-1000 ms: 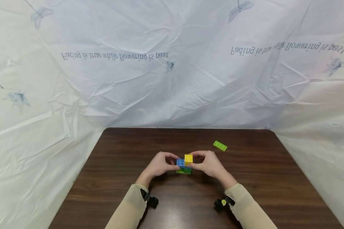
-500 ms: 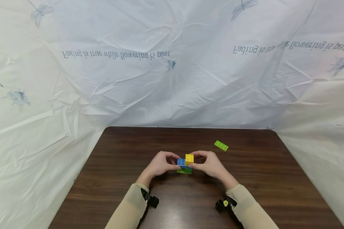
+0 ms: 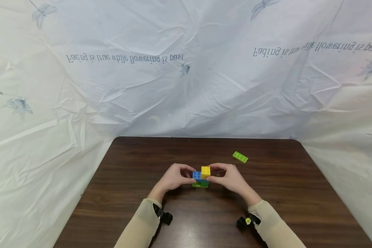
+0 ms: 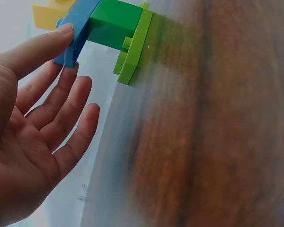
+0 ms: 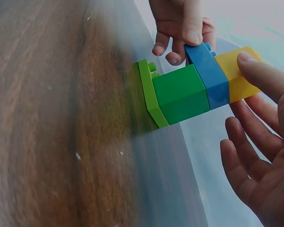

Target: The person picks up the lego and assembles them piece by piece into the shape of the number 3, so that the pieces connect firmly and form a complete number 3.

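A small stack of toy building bricks stands on the table between both hands. Its base is a lime green plate (image 5: 149, 92), with a darker green brick (image 5: 182, 94) on the plate's right part. Across that lies a blue plate (image 3: 196, 175), bearing a yellow brick (image 3: 206, 170) on its right end. My left hand (image 3: 173, 177) pinches the blue plate's left end between thumb and fingers; the other fingers are spread below. On the opposite side, my right hand (image 3: 230, 177) grips the yellow brick, thumb on its near face and fingertips behind.
A loose lime green plate (image 3: 240, 157) with studs lies farther back on the table, right of the stack. The dark wooden table (image 3: 136, 158) ends at a white printed sheet (image 3: 161, 96) hanging behind and along the sides.
Both hands keep their hold on the stack, which stays together. The head view has shifted very slightly.
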Tool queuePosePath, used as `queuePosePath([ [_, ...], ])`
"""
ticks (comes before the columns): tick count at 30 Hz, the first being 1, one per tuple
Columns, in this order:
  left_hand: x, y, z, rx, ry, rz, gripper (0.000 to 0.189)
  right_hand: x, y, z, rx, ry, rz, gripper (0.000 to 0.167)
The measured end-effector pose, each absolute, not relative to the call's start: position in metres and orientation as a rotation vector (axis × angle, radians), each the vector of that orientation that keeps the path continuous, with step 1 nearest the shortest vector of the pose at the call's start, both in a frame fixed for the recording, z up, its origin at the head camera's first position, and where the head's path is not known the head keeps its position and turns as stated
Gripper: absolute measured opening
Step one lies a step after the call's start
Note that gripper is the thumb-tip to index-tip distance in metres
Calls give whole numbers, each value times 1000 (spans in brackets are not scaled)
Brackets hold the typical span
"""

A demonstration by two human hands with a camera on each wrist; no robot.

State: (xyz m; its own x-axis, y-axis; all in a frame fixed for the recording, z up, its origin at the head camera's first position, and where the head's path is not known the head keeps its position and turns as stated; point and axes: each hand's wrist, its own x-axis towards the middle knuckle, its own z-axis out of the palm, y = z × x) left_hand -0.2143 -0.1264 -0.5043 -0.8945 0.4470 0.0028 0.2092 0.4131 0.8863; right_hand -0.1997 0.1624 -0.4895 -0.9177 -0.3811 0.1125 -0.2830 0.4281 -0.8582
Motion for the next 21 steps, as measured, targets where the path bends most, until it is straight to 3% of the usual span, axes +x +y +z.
queuePosePath([
  [9, -215, -127, -505, 558, 2446, 1465, 33, -204, 179, -491, -631, 2569, -1520, 39],
  [21, -216, -127, -505, 547, 2441, 1466, 33, -222, 220, -502, -520, 2698, -1458, 43],
])
